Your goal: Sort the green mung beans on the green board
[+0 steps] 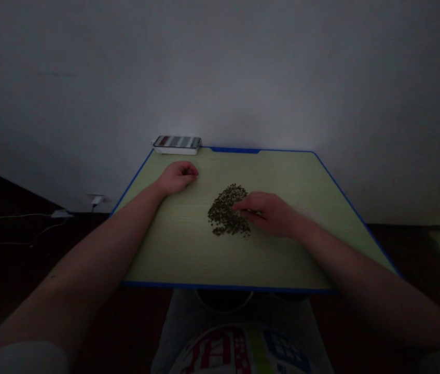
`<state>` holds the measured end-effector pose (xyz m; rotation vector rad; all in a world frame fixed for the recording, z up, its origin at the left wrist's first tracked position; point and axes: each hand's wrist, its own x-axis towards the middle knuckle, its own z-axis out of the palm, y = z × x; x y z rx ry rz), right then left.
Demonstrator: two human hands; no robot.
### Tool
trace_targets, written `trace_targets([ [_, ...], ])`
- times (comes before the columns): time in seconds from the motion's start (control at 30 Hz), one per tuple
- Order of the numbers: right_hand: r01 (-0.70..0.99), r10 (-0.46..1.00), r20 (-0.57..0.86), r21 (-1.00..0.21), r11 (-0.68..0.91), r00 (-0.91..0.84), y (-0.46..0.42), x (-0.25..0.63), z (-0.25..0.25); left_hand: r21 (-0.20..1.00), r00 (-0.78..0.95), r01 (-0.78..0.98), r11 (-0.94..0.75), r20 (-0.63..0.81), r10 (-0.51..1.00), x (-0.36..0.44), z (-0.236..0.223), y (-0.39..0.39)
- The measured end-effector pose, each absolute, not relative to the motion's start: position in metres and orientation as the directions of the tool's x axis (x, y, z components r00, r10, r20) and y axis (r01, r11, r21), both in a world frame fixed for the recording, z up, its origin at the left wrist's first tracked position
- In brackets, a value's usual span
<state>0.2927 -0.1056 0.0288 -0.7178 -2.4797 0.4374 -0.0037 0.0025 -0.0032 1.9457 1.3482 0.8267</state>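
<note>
A heap of small dark brown-green grains (225, 210), perhaps seeds or dried bits, lies spread on the middle of a pale yellow-green tabletop (189, 249). My right hand (270, 213) reaches over its right side, index finger and thumb drawn close together at the grains. Whatever sits between those fingertips is too small to make out. To the left and farther back, my left hand (179, 177) rests on the tabletop with its fingers curled in. Nothing shows in it, and it is apart from the heap.
At the back left corner a phone (177, 141) lies on a white box (176, 150). Blue edging runs round the table, with a wall (243, 78) behind. Faint pale bits (309, 213) lie beyond my right wrist. A charger (97, 200) and cables are at left.
</note>
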Motion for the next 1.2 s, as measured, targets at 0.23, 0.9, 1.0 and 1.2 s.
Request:
trace_targets([
  [0.23, 0.411, 0.559, 0.355, -0.413, 0.813, -0.749, -0.102, 0.288, 0.020, 0.769, 0.282, 0.565, -0.299, 0.161, 0.946, -0.005, -0.005, 0.003],
  [0.9, 0.462, 0.592, 0.250, -0.425, 0.778, -0.767, -0.104, 0.299, 0.026, 0.808, 0.283, 0.523, -0.271, 0.135, 0.950, -0.004, -0.006, 0.004],
  [1.0, 0.435, 0.571, 0.253, -0.437, 0.787, -0.781, -0.106, 0.301, 0.027, 0.823, 0.284, 0.506, -0.258, 0.123, 0.951, -0.003, -0.005, 0.004],
  [1.2, 0.483, 0.619, 0.231, -0.447, 0.753, -0.751, -0.113, 0.292, 0.027, 0.811, 0.285, 0.514, -0.278, 0.145, 0.948, -0.005, -0.006, 0.005],
])
